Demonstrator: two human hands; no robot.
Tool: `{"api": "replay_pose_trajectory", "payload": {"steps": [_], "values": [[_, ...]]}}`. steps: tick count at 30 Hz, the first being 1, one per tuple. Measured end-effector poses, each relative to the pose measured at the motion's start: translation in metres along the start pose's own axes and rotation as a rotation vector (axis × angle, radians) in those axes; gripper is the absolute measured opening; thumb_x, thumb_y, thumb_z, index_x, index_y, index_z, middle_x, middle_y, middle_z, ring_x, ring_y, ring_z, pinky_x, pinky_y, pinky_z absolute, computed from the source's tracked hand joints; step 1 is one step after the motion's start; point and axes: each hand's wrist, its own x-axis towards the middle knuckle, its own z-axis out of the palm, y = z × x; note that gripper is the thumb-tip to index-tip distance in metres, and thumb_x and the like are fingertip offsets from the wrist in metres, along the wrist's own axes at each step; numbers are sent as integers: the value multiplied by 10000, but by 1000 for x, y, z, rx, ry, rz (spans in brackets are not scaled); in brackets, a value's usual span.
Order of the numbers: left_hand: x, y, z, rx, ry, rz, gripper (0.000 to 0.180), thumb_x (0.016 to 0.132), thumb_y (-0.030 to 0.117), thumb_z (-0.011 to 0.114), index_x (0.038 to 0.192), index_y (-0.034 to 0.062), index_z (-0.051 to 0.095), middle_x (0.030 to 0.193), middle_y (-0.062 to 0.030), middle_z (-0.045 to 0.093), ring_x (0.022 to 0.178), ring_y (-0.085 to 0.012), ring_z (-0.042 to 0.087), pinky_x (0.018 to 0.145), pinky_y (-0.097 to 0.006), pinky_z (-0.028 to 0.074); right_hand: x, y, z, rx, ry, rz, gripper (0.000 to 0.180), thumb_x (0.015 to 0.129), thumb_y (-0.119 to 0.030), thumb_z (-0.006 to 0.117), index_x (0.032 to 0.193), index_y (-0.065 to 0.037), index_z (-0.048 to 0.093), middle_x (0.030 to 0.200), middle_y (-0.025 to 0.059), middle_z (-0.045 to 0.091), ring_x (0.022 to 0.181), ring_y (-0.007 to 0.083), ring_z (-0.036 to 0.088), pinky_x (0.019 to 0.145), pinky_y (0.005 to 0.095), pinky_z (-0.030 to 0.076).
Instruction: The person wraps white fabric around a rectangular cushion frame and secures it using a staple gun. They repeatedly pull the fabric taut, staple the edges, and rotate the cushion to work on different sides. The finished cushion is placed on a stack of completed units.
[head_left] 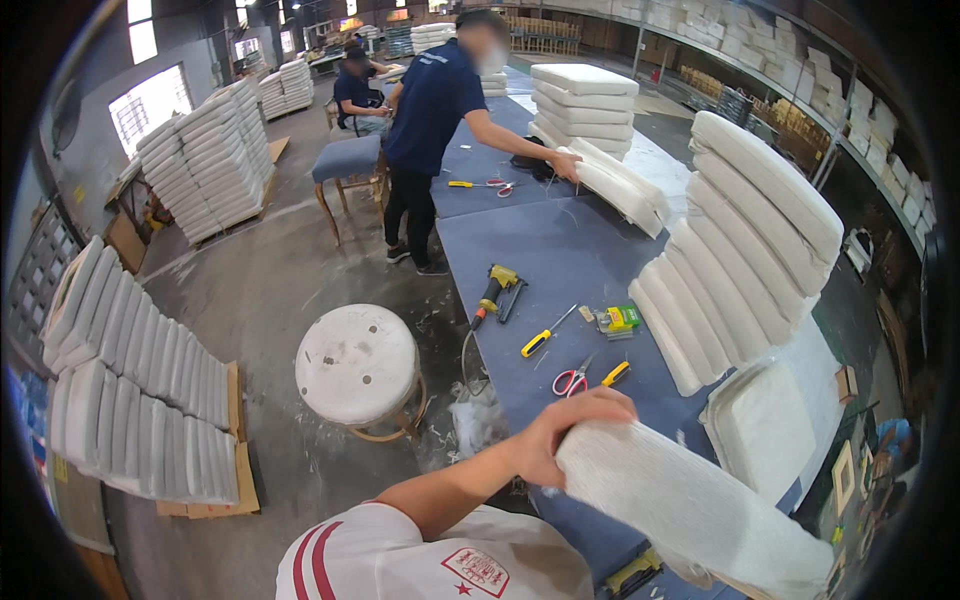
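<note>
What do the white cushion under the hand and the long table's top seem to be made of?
Cushion: apparently soft padding in white woven or fleecy fabric; the surface looks finely textured and matte. The left hand rests on its end. Table top: a blue-grey, matte covering, possibly felt or carpet.

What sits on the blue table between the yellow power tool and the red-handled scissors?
Head view: a yellow-handled screwdriver lies between the yellow power tool and the red-handled scissors, on the blue table. The rest of that stretch is bare.
</note>
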Motion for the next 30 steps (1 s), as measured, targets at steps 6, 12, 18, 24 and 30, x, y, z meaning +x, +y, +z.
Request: {"api": "replay_pose_trajectory", "payload": {"steps": [6, 12, 18, 24, 30], "values": [[-47, -56, -38, 138, -66, -641, 1042, 735, 96, 983, 1683, 96, 551, 1621, -147, 621, 1499, -268, 599, 1241, -460, 493, 10, 2, 14, 95, -15, -152, 1232, 935, -634, 868, 1823, -58, 237, 1851, 337, 178, 1669, 498, 341, 1339, 601, 342], [-12, -48, 18, 625, -302, -422, 940, 892, 387, 920, 1712, 137, 535, 1744, -189, 499, 1617, -449, 444, 1332, -590, 315, 5, 7, 20, 150, 8, -260, 1178, 968, -620, 846, 1813, -36, 270, 1850, 318, 228, 1663, 474, 367, 1341, 587, 347], [53, -19, 111, 342, -303, 29, 879, 882, 353, 910, 1673, 132, 595, 1710, -183, 558, 1548, -406, 522, 1279, -597, 357, 8, 22, 54, 265, 158, -470, 874, 1087, -489, 741, 1705, 51, 441, 1751, 241, 447, 1584, 383, 486, 1311, 535, 395], [64, -9, 113, 221, -269, -50, 779, 838, 113, 754, 1613, 82, 678, 1676, -165, 623, 1582, -426, 514, 1283, -605, 370, -20, -8, 85, -35, 323, -487, 502, 1162, -266, 650, 1482, 121, 646, 1603, 243, 624, 1427, 363, 637, 1205, 489, 499], [62, -12, 62, 136, -403, 21, 769, 809, -53, 717, 1571, 42, 699, 1648, -157, 644, 1524, -420, 565, 1249, -531, 446, -22, -18, 78, -106, 199, -570, 486, 1141, -215, 653, 1483, 130, 643, 1581, 258, 636, 1420, 381, 644, 1217, 485, 485]]}}
